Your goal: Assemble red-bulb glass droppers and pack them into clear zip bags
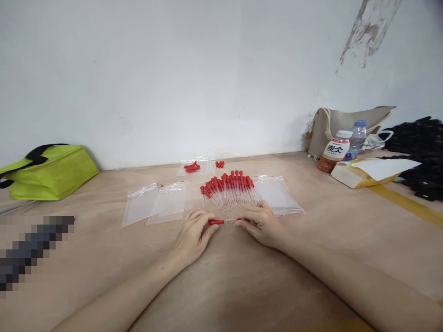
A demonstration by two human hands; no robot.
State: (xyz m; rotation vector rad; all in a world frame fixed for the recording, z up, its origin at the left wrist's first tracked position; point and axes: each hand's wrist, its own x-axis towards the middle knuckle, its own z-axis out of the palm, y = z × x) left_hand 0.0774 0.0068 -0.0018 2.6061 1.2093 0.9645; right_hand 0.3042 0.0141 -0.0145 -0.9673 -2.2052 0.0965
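Observation:
Between my two hands lies a dropper with a red rubber bulb (217, 222) and a clear glass tube (230, 221), held level just above or on the table. My left hand (195, 233) pinches the bulb end. The tube's other end is pinched by my right hand (260, 223), whose fingers hide its tip. Just beyond my hands, several red-bulbed droppers (230, 184) lie fanned side by side, bulbs away from me. Farther back are loose red bulbs (192, 167), a smaller group of red bulbs (220, 164) and clear glass tubes (208, 167).
Clear zip bags (168, 203) lie to the left, and a stack of zip bags (278, 196) to the right. A lime bag (55, 173) stands far left. On the right are a drink bottle (335, 152), a water bottle (358, 136), a beige bag (346, 121) and a black pile (420, 143).

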